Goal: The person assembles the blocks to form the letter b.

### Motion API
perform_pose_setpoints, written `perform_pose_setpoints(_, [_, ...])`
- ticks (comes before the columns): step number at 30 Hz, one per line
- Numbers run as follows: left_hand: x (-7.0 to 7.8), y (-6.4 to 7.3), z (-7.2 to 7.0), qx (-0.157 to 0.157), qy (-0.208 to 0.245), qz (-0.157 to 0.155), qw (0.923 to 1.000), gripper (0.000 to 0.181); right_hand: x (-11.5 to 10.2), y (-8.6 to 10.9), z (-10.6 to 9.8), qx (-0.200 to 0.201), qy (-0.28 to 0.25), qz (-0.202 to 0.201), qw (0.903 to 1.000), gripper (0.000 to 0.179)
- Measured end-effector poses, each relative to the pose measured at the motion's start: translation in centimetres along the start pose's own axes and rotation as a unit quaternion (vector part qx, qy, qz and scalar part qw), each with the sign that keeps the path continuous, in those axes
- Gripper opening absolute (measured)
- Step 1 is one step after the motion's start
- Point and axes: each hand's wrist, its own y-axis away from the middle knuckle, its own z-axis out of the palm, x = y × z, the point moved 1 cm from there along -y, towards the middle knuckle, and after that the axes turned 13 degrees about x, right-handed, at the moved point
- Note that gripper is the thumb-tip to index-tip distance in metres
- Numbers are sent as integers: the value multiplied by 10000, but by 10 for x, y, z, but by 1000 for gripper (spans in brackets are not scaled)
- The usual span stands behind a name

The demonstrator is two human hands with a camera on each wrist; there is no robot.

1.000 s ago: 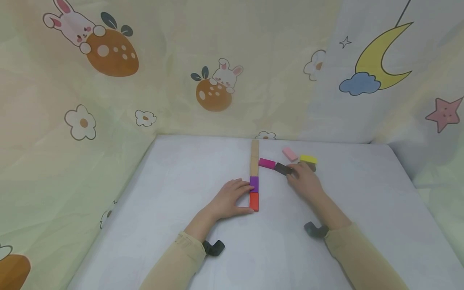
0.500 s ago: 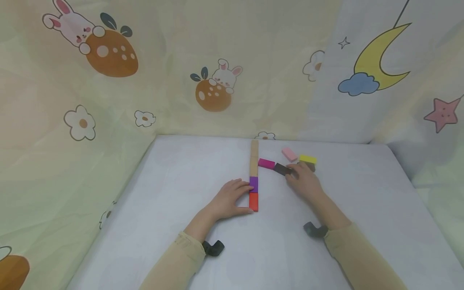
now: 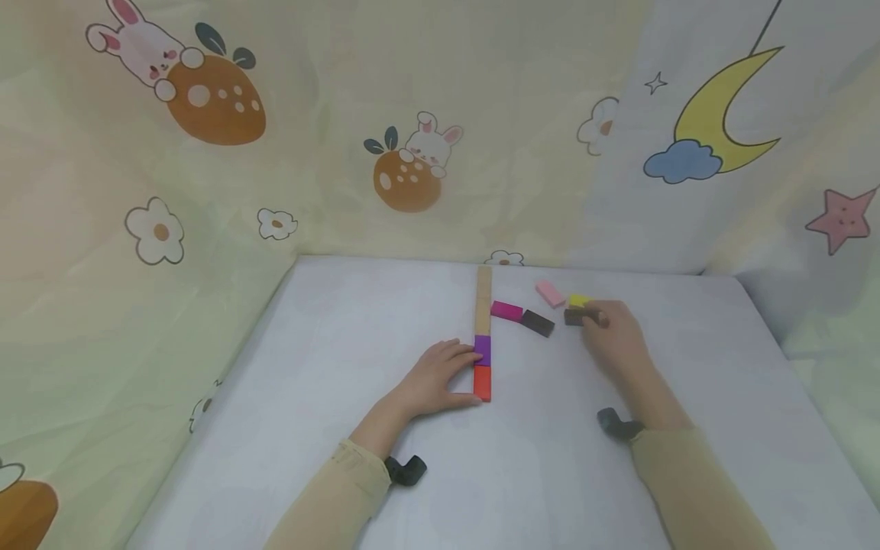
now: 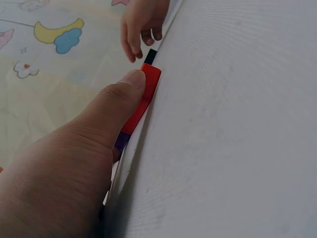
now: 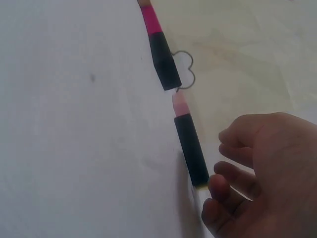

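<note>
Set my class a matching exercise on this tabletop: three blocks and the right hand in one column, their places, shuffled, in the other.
Column one
1. red block
2. magenta block
3. pink block
4. right hand

Column two (head view)
A. at the dark block nearest the yellow block
B. between the tan blocks and a dark block
C. end to end with the purple block
D. slantwise, just left of the yellow block

Pairs: 1-C, 2-B, 3-D, 4-A
</note>
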Motion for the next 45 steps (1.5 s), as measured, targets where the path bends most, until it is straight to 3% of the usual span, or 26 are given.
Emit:
perform_pose_setpoints(10, [1, 0, -1, 58, -43, 50, 10000, 77, -1, 0, -7, -101, 183, 309, 9993, 45])
perform_pose_setpoints(20, [0, 0, 1, 71, -30, 74, 9999, 77, 1, 2, -8, 54, 67, 128, 9999, 42])
perform_pose_setpoints(27, [0, -1, 1, 44, -57, 38, 10000, 77, 1, 2, -8, -52, 94, 199, 9997, 43])
perform_pose_setpoints(45, [-1, 0, 1, 29, -44, 32, 10000, 78, 3, 2, -5, -97, 265, -241, 9993, 48])
